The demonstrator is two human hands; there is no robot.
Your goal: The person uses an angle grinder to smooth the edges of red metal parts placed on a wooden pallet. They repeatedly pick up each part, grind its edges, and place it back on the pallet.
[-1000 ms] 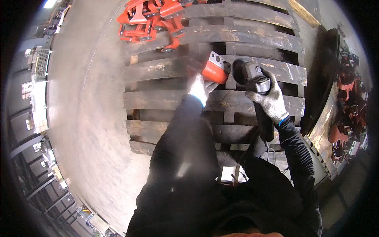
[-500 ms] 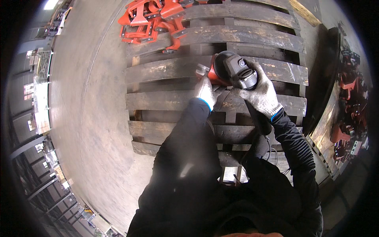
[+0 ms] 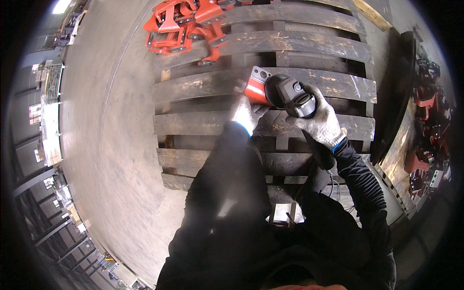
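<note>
My right hand (image 3: 323,116), in a pale knit glove, is wrapped round an angle grinder (image 3: 293,92) with a dark head and a grey housing. Its round guard or disc lies against or very close to a red metal bracket (image 3: 257,92); the exact contact is hidden. The bracket has a bare plate with several holes at its far end. My left hand (image 3: 245,112), gloved too, grips the bracket from the left and is partly smeared by motion. Both hands are above a wooden pallet (image 3: 208,123). A cord (image 3: 333,181) hangs near my right leg.
Red metal brackets (image 3: 186,29) lie heaped on the pallet's far left corner. To the right, more red parts (image 3: 425,101) sit on another wooden surface (image 3: 398,150). A loose timber (image 3: 372,15) lies at the far right. Concrete floor (image 3: 111,121) extends left.
The bracket has been turned in my left hand, so its holed plate now shows at the far side. My left hand shifted slightly left; the grinder moved slightly nearer to me.
</note>
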